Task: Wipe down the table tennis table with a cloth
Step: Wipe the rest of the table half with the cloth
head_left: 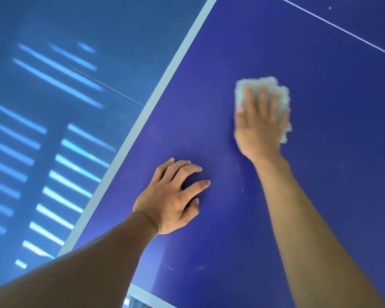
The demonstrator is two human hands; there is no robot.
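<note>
on the blue table tennis table, seen from the head camera, the right hand lies flat with straight fingers pressing a pale fluffy cloth onto the surface; both hand and cloth are blurred. the cloth shows beyond the fingertips and along the hand's right side. the left hand rests nearer the table's left edge, holding nothing, fingers spread and bent with their tips touching the top. a white border stripe runs along that edge, and a thin white line crosses the far right part. faint pale smudges dot the surface between the arms. left of the table, the floor carries bright slatted bands of light.
</note>
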